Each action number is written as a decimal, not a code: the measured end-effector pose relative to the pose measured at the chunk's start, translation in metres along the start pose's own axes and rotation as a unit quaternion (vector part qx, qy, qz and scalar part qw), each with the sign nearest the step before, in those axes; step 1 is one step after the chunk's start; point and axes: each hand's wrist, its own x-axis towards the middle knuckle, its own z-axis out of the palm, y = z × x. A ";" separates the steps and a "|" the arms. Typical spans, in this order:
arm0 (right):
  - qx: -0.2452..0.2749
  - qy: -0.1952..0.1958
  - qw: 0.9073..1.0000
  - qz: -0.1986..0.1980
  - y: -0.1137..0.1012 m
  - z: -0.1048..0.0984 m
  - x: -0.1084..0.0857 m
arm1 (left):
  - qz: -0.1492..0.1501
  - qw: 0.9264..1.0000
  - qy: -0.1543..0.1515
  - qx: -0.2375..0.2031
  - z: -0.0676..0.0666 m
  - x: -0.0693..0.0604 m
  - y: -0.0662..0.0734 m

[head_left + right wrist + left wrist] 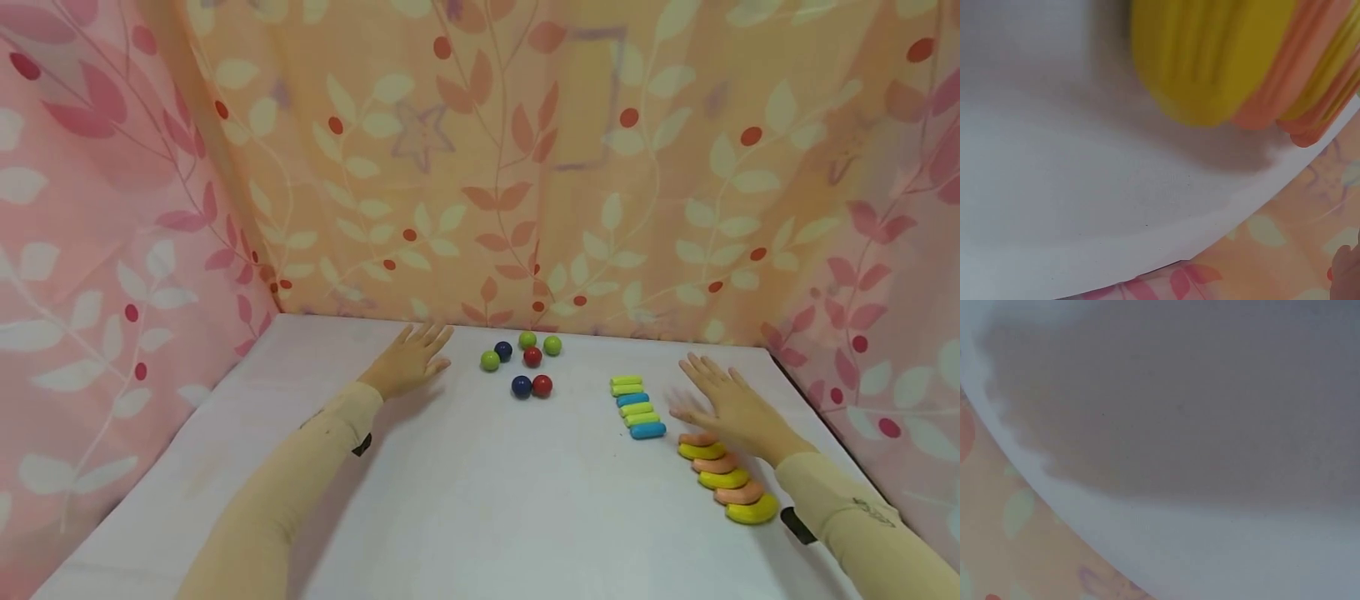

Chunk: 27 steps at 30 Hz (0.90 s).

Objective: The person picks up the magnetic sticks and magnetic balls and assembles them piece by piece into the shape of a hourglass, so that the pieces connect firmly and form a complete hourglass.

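My left hand [408, 362] hovers over the back left of the white table with fingers straight, holding nothing. To its right lie several small balls: green [490, 360], dark blue [521, 386] and red [542, 385]. My right hand [735, 408] is spread flat above the right side and holds nothing. Below it runs a slanting row of curved, ridged pieces, alternating yellow [752, 509] and orange [740, 493]; a yellow piece [1204, 69] looms close in the right wrist view. Left of this hand is a row of short sticks, yellow-green [637, 409] and blue [648, 430].
A white table [480, 500] carries everything. Patterned cloth [495, 167] walls it in behind, with pink cloth [97, 292] at both sides. The left wrist view holds only the tabletop [1241, 550], a broad shadow and some cloth.
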 end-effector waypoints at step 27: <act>0.111 -0.082 0.983 0.125 -0.006 0.004 -0.018 | -0.031 0.980 -0.034 -0.192 0.006 0.007 0.021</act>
